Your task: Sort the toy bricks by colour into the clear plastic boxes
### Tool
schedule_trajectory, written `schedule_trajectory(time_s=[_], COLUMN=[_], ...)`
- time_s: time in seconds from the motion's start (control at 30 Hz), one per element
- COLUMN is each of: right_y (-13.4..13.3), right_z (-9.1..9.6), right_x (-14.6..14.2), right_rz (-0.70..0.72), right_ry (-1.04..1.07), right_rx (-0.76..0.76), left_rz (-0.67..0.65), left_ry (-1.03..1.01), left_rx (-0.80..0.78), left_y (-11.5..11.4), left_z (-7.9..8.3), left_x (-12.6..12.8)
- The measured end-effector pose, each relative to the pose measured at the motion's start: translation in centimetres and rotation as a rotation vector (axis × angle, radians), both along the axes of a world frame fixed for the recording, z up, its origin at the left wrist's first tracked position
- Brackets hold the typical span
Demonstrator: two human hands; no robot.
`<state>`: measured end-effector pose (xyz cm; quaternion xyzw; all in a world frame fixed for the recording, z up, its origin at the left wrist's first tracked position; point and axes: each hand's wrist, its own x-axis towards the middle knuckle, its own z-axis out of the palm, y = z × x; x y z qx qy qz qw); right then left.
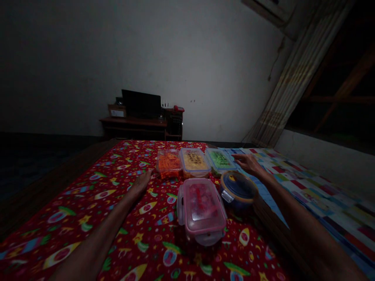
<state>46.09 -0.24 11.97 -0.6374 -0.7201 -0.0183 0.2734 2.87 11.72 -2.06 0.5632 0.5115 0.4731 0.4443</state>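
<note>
Three clear food containers stand side by side in a row: one with orange shreds (169, 162), one with yellowish contents (195, 160) and dark writing on its lid, and one with green contents (219, 159), also with writing. My left hand (143, 182) is at the left side of the orange container, fingers pointing forward beside its wall. By the right side of the green container my right hand (248, 163) reaches in, fingers stretched toward it. Nearer to me sit a pink-lidded container (203, 208) with red contents and a round blue container (238, 187).
A red patterned cloth (117, 230) lies under the containers. To the right is a multicoloured checked cloth (316, 187). A desk (133, 123) with a black monitor (141, 102) stands against the far wall. A curtain (288, 89) hangs at the right by a dark window.
</note>
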Motion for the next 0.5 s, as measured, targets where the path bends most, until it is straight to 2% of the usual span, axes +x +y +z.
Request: schedule_trajectory(time_s=[0.07,0.17,0.3,0.4,0.5], right_y=[-1.8,-4.0,-6.6,-8.9,-11.3], right_z=[0.2,-0.4,-3.5,-7.0,-10.0], right_x=[0.8,1.8,3.8,4.7,3.6], right_rz=[-0.053,-0.129,-0.286,-0.324,-0.184], right_ry=[0.071,0.167,0.332,0.465,0.621], right_rx=[0.105,0.193,0.109,0.007,-0.031], left_rz=[0.011,0.013,-0.051,-0.234,-0.428], left_ry=[0.123,0.174,0.235,0.304,0.374], left_rx=[0.034,0.059,0.085,0.135,0.27], left_y=[-0.6,-2.0,-6.0,-10.4,-14.5], left_z=[0.3,1.1,1.2,-0.3,-2.6], left_x=[-0.4,-0.9,-1.5,-1.2,0.6])
